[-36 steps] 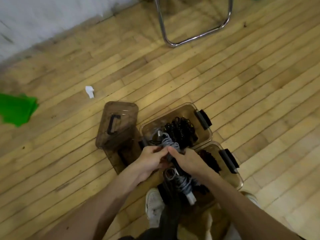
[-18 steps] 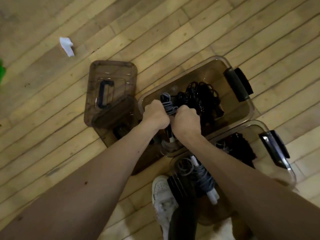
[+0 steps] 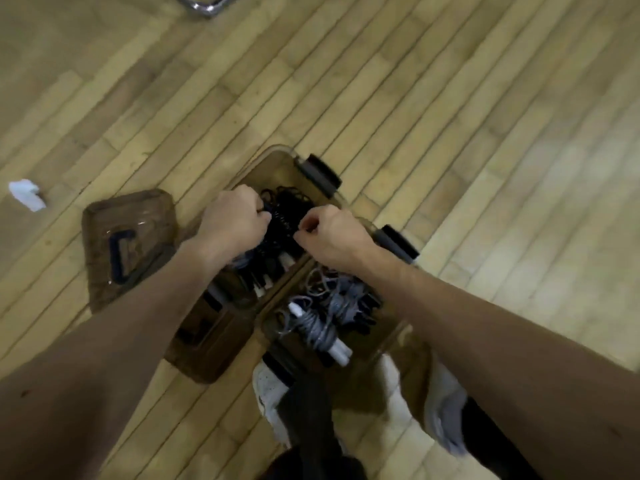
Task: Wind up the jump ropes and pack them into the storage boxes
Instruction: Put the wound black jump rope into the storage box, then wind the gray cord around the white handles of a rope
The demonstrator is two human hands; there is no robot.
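Wooden floorboards point(image 3: 450, 98) carry everything I am working over. The black rope bundle point(image 3: 289, 211) sits in the far box point(image 3: 273, 152), directly between my hands and touching both. My left hand point(image 3: 235, 220) is at its 9 o'clock with the fingers curled down onto the coils. My right hand point(image 3: 334, 233) is at its 3 o'clock and seems to pinch the edge. Neither hand is nearer. The bundle's long axis follows the box, with the coils toward 1 o'clock and the handles toward 7 o'clock. I judge the next push goes straight down, with both hands pressing evenly. Grey ropes point(image 3: 322, 323) already fill the near box point(image 3: 394, 336) at 6 o'clock. A lid point(image 3: 128, 220) lies at 9 o'clock.
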